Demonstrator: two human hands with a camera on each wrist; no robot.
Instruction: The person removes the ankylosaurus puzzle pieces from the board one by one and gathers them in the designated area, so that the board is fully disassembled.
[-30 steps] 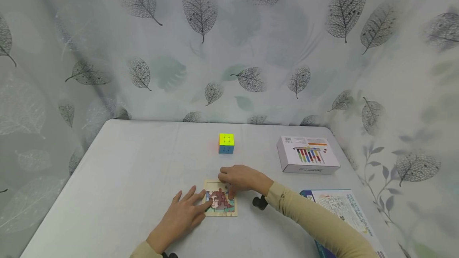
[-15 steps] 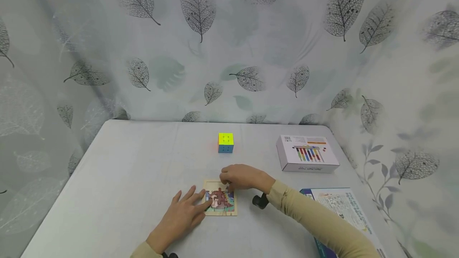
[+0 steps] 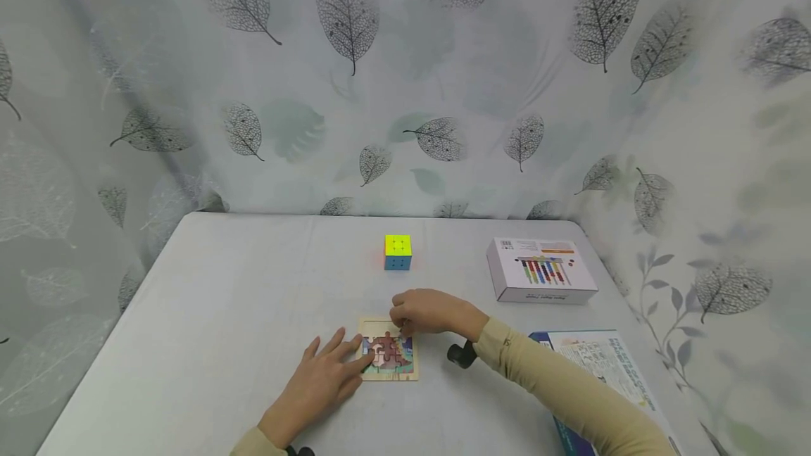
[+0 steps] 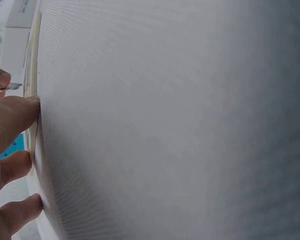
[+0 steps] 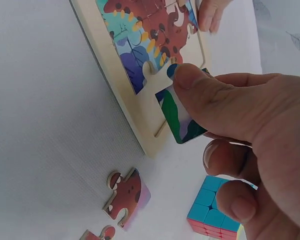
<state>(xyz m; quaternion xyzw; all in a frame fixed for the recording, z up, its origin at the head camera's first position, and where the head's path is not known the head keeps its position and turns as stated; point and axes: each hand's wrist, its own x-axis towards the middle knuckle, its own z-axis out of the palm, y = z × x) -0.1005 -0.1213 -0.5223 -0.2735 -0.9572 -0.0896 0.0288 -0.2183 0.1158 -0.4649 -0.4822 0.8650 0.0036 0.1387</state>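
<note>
My left hand (image 3: 317,377) lies at the left edge of a small wooden jigsaw puzzle (image 3: 388,354), its fingers spread and touching the frame. Brown dinosaur pieces fill most of the board, while the far strip shows bare wood. Above that bare part my right hand (image 3: 434,312) pinches a puzzle piece (image 5: 177,117) with green, purple and blue on it, between thumb and index finger. The right wrist view shows the piece tilted over the board's open corner. A loose red-brown puzzle piece (image 5: 125,197) with white teeth lies beside the frame, and another puzzle piece (image 5: 97,234) is partly cut off.
A puzzle cube (image 3: 398,252), yellow on top and blue in front, stands behind the puzzle. To the right lie a white box (image 3: 541,271) with coloured bars printed on it and a flat blue-and-white box (image 3: 598,364), partly under the right forearm. White cloth covers the table (image 3: 253,287).
The right hand has drawn slightly back and up from the puzzle's right side, uncovering more of the pieces there. The left hand stays at the frame's edge.
</note>
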